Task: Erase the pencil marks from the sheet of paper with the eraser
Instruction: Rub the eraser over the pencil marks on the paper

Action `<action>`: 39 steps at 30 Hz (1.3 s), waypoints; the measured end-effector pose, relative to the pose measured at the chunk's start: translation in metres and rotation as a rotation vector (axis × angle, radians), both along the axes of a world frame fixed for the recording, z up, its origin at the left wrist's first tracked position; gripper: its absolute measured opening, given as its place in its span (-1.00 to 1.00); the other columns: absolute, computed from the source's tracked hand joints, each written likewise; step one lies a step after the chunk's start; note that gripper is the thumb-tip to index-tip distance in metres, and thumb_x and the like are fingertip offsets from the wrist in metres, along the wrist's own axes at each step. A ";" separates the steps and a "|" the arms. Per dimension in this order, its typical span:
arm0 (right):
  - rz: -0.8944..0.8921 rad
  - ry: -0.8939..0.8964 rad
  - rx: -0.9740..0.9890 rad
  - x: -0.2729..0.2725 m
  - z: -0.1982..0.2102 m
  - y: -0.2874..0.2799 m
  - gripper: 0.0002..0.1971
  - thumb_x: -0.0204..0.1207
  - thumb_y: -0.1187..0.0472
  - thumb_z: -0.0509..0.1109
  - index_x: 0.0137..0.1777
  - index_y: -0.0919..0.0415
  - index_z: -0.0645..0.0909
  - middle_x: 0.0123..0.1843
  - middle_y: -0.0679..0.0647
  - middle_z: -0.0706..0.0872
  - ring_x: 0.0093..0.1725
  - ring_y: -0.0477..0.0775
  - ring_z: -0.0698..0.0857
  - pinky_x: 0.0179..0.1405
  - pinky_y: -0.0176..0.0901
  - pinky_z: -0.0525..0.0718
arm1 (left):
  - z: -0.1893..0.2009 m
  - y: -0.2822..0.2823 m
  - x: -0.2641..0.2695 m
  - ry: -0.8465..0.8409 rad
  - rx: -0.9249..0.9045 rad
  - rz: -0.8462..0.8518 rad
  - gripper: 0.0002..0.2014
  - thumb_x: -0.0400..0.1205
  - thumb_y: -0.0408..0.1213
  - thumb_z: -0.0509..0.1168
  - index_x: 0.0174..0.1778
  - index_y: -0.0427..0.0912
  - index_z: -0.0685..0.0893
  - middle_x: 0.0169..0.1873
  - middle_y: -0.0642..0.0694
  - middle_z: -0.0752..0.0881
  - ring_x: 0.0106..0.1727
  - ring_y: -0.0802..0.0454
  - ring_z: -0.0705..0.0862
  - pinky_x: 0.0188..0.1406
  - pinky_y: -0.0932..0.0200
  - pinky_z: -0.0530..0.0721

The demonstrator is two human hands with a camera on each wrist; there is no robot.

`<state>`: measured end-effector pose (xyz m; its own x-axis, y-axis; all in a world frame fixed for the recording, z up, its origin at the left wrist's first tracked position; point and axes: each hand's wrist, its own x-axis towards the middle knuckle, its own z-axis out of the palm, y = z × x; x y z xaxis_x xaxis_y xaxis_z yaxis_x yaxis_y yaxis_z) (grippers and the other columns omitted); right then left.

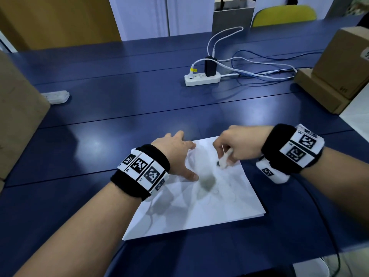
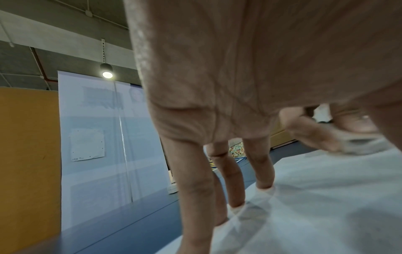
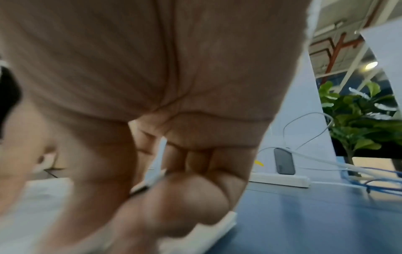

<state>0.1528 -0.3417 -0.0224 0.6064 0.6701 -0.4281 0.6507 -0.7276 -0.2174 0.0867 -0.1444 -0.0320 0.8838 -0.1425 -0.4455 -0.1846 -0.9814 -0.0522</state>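
2 hands work over a white sheet of paper lying flat on the near part of a dark blue table, its corners turned slightly off the table edge. The left hand is spread, fingers straight, with the fingertips pressing on the far left part of the sheet and the thumb planted on the paper nearer the person. The right hand is curled around a white eraser, pinching it so that its darkened lower end touches the upper middle of the sheet; motion blur smears both the eraser and the fingers. Faint grey pencil marks show near the sheet's centre, just beside a smudgy grey shadow. Farther back stand a white power strip with a black charger plugged in, white and blue cables, and cardboard boxes at the right edge.
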 end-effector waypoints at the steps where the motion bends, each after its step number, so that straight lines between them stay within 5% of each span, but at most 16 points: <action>1: -0.031 -0.070 0.036 0.006 0.001 0.002 -0.85 0.40 0.21 0.50 -0.19 -0.08 0.63 -0.28 -0.17 0.64 -0.16 0.02 0.64 -0.09 -0.05 0.69 | 0.000 0.000 0.000 -0.001 -0.001 0.001 0.00 0.29 0.48 0.38 0.63 0.20 0.22 0.27 -0.01 0.37 0.26 -0.11 0.43 -0.09 0.01 0.54; 4: -0.082 -0.170 0.111 0.015 0.004 0.000 -0.91 0.44 0.21 0.39 -0.20 -0.02 0.59 -0.24 -0.10 0.69 -0.10 0.10 0.65 -0.11 -0.03 0.68 | 0.000 0.000 -0.001 -0.002 0.002 0.006 -0.01 0.29 0.48 0.38 0.62 0.20 0.24 0.26 -0.01 0.37 0.24 -0.10 0.43 -0.12 0.02 0.53; 9: 0.041 0.079 -0.033 -0.005 0.000 -0.005 -0.78 0.37 0.26 0.54 -0.26 -0.08 0.59 -0.33 -0.19 0.71 -0.16 -0.11 0.68 -0.14 -0.08 0.68 | 0.000 0.000 0.000 -0.005 0.006 -0.002 0.01 0.28 0.49 0.38 0.63 0.20 0.22 0.26 -0.01 0.38 0.25 -0.11 0.43 -0.13 0.01 0.54; 15: -0.053 -0.165 0.114 0.012 0.004 0.005 -0.93 0.44 0.18 0.38 -0.20 -0.02 0.56 -0.21 -0.03 0.72 -0.08 0.17 0.68 -0.12 0.01 0.70 | 0.000 0.000 -0.001 -0.009 0.005 0.000 -0.01 0.29 0.48 0.38 0.62 0.20 0.24 0.27 -0.03 0.38 0.25 -0.12 0.43 -0.09 0.01 0.55; 21: 0.030 0.093 -0.020 -0.010 0.001 -0.001 -0.73 0.36 0.28 0.54 -0.34 -0.11 0.57 -0.26 -0.14 0.74 -0.19 -0.10 0.67 -0.21 -0.13 0.65 | -0.001 0.000 0.000 -0.008 0.008 -0.007 0.02 0.27 0.49 0.38 0.63 0.20 0.23 0.28 -0.02 0.38 0.26 -0.12 0.44 -0.09 0.01 0.56; 25: -0.053 -0.085 0.088 0.007 0.000 0.005 -0.96 0.43 0.17 0.42 -0.16 0.01 0.67 -0.33 -0.10 0.70 -0.19 0.05 0.65 -0.14 -0.06 0.69 | 0.000 0.000 0.000 -0.004 0.000 0.001 -0.01 0.29 0.47 0.39 0.62 0.20 0.25 0.29 -0.02 0.38 0.27 -0.12 0.43 -0.05 0.00 0.57; 28: -0.072 -0.181 0.128 0.013 -0.001 0.001 -0.95 0.47 0.14 0.36 -0.12 0.06 0.64 -0.32 -0.16 0.63 -0.16 0.10 0.61 -0.16 -0.08 0.64 | -0.001 0.000 -0.001 -0.007 0.005 0.000 -0.02 0.29 0.47 0.39 0.61 0.20 0.26 0.28 -0.02 0.38 0.26 -0.12 0.43 -0.11 0.02 0.53; 33: 0.054 0.046 -0.025 -0.006 -0.002 -0.005 -0.84 0.37 0.26 0.50 -0.18 -0.03 0.65 -0.19 -0.12 0.78 -0.09 0.01 0.73 -0.07 0.01 0.74 | -0.002 0.001 0.000 -0.002 0.003 -0.001 0.01 0.29 0.48 0.39 0.64 0.19 0.23 0.29 -0.03 0.37 0.28 -0.13 0.43 -0.13 0.03 0.51; 36: 0.049 -0.092 -0.035 0.005 0.002 0.002 -0.90 0.42 0.19 0.46 -0.10 -0.02 0.65 -0.20 -0.09 0.73 -0.05 0.13 0.73 -0.06 0.04 0.74 | -0.001 0.000 0.000 -0.009 0.004 -0.002 0.01 0.28 0.48 0.39 0.63 0.19 0.24 0.29 -0.03 0.37 0.27 -0.13 0.43 -0.12 0.02 0.53; 39: 0.010 -0.207 0.037 0.012 0.002 0.004 -0.84 0.46 0.11 0.39 -0.28 -0.09 0.48 -0.29 -0.15 0.60 -0.09 0.21 0.71 -0.08 0.07 0.74 | 0.000 -0.001 -0.001 -0.006 0.005 0.002 0.00 0.30 0.47 0.39 0.63 0.19 0.23 0.30 -0.03 0.37 0.28 -0.13 0.43 -0.05 -0.01 0.58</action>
<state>0.1652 -0.3375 -0.0206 0.6721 0.6893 -0.2704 0.6912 -0.7150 -0.1049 0.0861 -0.1454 -0.0321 0.8868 -0.1390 -0.4408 -0.1827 -0.9815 -0.0580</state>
